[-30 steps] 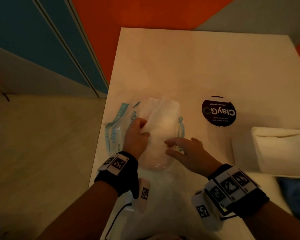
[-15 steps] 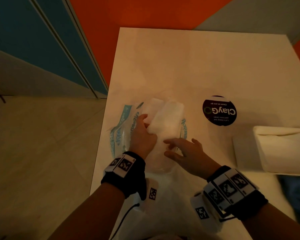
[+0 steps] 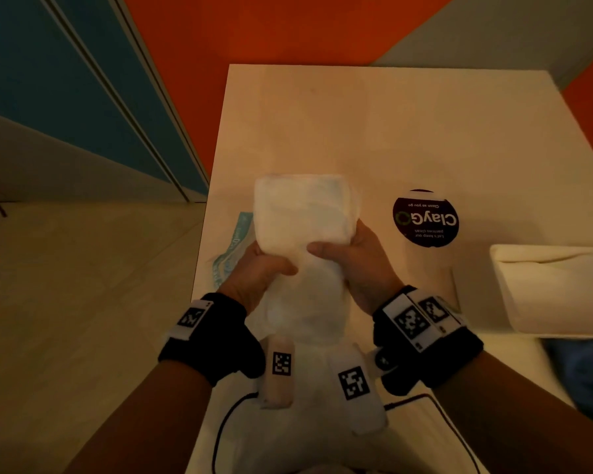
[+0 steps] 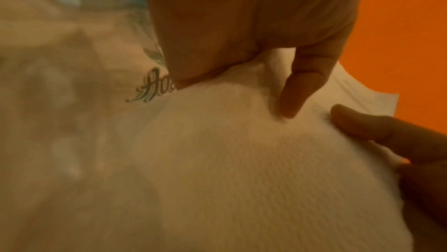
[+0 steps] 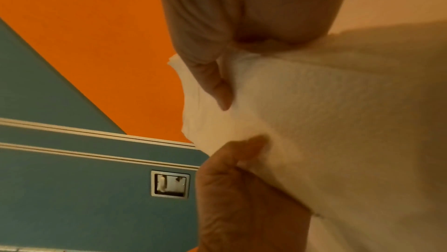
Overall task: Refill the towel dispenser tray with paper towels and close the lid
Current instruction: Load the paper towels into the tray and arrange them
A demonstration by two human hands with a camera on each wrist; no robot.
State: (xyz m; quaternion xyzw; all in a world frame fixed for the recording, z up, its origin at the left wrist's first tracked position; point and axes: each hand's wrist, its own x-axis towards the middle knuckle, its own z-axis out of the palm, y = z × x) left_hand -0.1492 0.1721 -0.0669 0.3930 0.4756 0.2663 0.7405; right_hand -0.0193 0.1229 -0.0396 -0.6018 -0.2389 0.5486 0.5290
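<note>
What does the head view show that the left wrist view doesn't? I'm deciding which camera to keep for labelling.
Only the head view shows the table, the round black ClayGo sticker and the white dispenser tray at right. Only the left wrist view shows dark script printed on the plastic wrapper. Both show the left hand and right hand gripping the paper towel stack.

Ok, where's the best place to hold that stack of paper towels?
Grip the stack of paper towels at its middle, from both long sides, as the left hand and right hand do now. It is soft and bends, so a grip at one end would probably let it sag.
</note>
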